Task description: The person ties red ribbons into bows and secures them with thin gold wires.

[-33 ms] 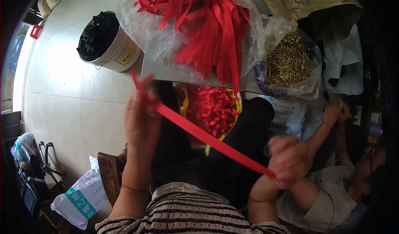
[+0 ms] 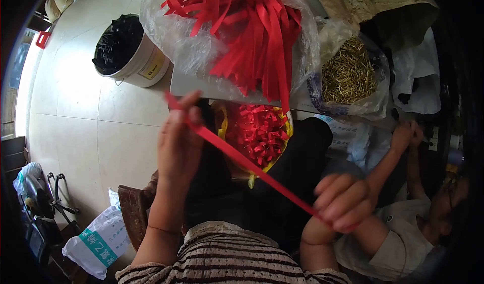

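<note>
The person holds one long red ribbon [image 2: 242,160] pulled tight between two hands. It is up in the air, just in front of the near edge of the bench [image 2: 201,86], and it slants down from left to right over the person's dark lap.

The left hand [image 2: 177,143] is raised and pinches the top end of the ribbon between thumb and fingers. The right hand [image 2: 343,201] is lower and is closed around the bottom end. It looks a bit blurry.

The step right now looks like stretching the ribbon out straight. I think any move after this needs both hands to keep their grip, so the ribbon does not slip or go loose.

Under the ribbon sits a yellow basket [image 2: 282,128] full of little red bows [image 2: 259,133]. On the bench, at its near edge, lies a big clear bag of red ribbons [image 2: 252,37]. Just beside it, to the right, is a bag of gold bits [image 2: 348,75]. A white bucket [image 2: 143,67] with black stuff stands on the floor [image 2: 75,128] by the left end of the bench. Another person's hand [image 2: 406,135] is busy at the right.

Next to the earlier picture, I see no change. The hands and the ribbon are in the same places.
</note>
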`<action>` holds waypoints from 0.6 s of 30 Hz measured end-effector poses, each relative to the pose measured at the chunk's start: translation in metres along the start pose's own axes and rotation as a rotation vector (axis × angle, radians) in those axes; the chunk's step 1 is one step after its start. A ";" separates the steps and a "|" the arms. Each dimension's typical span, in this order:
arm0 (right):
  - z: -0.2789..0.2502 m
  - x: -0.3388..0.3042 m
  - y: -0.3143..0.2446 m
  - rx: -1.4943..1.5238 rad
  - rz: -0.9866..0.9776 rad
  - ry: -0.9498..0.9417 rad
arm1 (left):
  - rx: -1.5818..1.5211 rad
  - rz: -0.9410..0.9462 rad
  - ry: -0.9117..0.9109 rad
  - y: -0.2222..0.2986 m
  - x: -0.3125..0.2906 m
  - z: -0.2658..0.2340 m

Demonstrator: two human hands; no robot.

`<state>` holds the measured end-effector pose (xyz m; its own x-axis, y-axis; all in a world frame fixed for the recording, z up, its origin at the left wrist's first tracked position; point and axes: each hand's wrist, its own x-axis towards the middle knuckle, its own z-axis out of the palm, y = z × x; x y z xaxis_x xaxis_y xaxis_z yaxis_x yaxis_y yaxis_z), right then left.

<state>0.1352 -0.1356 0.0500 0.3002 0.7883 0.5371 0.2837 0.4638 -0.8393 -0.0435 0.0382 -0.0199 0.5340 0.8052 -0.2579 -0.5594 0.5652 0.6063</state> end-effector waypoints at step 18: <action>0.048 0.001 0.041 0.250 0.546 0.350 | 0.532 -0.355 -0.528 -0.023 -0.025 0.040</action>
<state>0.1040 -0.0961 0.0120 0.6284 0.7778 -0.0072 -0.1973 0.1505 -0.9687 -0.0186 -0.0027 0.0029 0.9237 0.3299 -0.1946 0.0025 0.5027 0.8645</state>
